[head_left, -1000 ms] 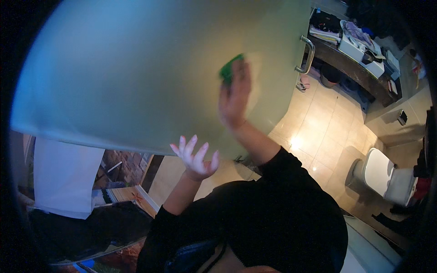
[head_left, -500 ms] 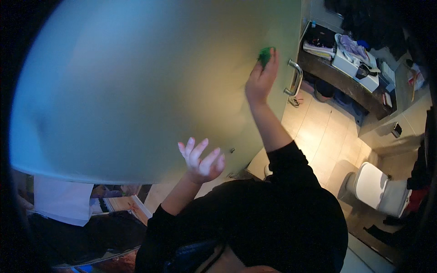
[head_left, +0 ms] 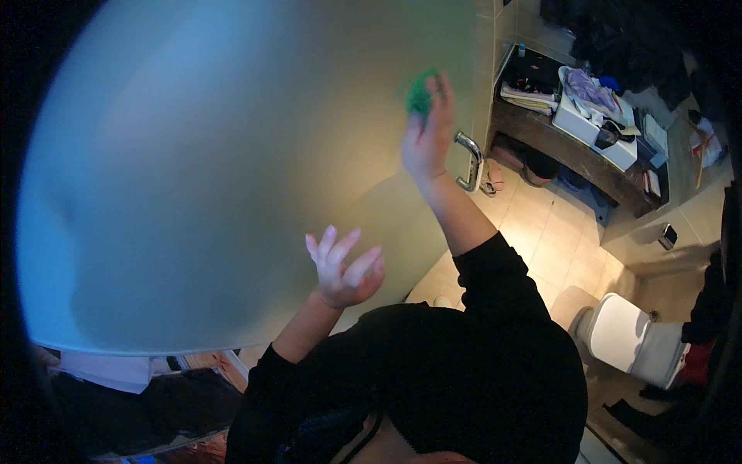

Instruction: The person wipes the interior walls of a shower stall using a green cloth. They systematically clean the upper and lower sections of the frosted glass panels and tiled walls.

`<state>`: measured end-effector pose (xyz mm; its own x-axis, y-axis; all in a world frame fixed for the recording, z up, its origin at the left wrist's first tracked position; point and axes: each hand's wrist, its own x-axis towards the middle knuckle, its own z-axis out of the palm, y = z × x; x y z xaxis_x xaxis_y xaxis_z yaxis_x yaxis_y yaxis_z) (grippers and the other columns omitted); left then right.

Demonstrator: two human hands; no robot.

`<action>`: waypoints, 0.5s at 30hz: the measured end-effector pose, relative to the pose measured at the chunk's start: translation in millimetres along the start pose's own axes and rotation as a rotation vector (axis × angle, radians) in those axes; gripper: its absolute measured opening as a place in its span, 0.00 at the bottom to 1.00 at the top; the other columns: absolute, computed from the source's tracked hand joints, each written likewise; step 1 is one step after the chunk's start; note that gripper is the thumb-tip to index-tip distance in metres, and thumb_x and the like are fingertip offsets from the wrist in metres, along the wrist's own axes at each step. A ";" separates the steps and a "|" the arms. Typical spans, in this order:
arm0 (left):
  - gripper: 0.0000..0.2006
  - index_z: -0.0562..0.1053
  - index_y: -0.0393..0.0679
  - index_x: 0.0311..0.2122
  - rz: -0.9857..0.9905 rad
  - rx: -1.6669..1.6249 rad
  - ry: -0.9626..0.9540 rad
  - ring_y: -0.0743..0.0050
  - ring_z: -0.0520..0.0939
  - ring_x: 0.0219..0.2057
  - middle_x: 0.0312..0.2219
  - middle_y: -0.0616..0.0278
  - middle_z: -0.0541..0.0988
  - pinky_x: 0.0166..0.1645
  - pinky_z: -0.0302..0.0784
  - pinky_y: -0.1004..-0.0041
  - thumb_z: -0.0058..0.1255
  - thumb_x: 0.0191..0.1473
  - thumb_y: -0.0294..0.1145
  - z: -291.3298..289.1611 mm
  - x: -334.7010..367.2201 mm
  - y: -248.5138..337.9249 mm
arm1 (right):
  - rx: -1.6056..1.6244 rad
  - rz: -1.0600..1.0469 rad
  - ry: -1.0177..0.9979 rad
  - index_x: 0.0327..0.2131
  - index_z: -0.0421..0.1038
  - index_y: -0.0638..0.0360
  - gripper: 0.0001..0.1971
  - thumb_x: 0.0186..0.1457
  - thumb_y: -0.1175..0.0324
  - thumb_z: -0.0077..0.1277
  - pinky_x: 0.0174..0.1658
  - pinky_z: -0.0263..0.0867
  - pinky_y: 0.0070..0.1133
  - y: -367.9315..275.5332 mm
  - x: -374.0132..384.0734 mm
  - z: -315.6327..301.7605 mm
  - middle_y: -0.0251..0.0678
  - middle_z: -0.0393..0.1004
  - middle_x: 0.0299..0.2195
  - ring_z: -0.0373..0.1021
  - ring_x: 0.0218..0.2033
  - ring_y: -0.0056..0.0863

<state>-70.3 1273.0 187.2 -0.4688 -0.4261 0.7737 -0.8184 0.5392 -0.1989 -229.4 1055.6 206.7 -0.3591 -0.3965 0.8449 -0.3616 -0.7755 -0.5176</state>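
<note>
Head-camera view is filled mostly by a large frosted glass panel point(head_left: 216, 178), pale blue-green, seen from close up and bent by the lens. A green cloth point(head_left: 420, 93) is pressed flat against the upper right part of the panel by the right hand point(head_left: 429, 135); the fingers are laid over the cloth and only its upper left edge is seen past them. The arm is stretched upward in a black sleeve point(head_left: 495, 278). Just right of that hand, a curved chrome handle point(head_left: 469, 161) is fixed near the panel's edge.

The left hand point(head_left: 344, 267) is held lower, near the panel's lower middle, with nothing in it and the fingers spread wide; whether the fingertips touch the glass cannot be told.

Beyond the panel's right edge a beige tiled floor point(head_left: 556, 232) is seen. A dark wooden counter point(head_left: 572, 158) stands at the upper right, loaded with a white basin point(head_left: 591, 127), folded cloths point(head_left: 587, 85) and small items. A white toilet point(head_left: 626, 336) is set at the lower right, well apart from the hands.
</note>
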 end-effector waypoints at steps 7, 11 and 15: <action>0.27 0.69 0.56 0.52 -0.082 -0.018 -0.018 0.40 0.53 0.67 0.57 0.51 0.65 0.69 0.30 0.41 0.62 0.43 0.37 35.2 22.4 9.4 | 0.036 0.158 -0.040 0.61 0.62 0.53 0.28 0.55 0.74 0.48 0.66 0.45 0.42 -32.6 -33.7 1.6 0.51 0.54 0.64 0.50 0.66 0.52; 0.29 0.68 0.55 0.53 -0.048 -0.059 0.010 0.39 0.53 0.67 0.58 0.51 0.65 0.68 0.28 0.40 0.62 0.43 0.37 48.0 48.7 9.6 | 0.080 -0.425 -0.246 0.59 0.67 0.43 0.28 0.52 0.68 0.49 0.66 0.44 0.45 -37.5 -76.5 -4.3 0.43 0.58 0.64 0.52 0.67 0.45; 0.29 0.68 0.53 0.53 -0.040 -0.056 -0.023 0.39 0.53 0.67 0.58 0.50 0.64 0.68 0.28 0.40 0.62 0.43 0.38 62.8 51.9 9.2 | -0.065 -0.347 -0.338 0.58 0.67 0.46 0.25 0.54 0.66 0.50 0.66 0.46 0.43 24.3 -32.1 -22.9 0.46 0.59 0.63 0.55 0.65 0.44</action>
<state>-123.1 1210.2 187.7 -0.4445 -0.4641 0.7662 -0.8169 0.5609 -0.1341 -246.3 1060.7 163.9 0.0879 -0.2658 0.9600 -0.4675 -0.8620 -0.1959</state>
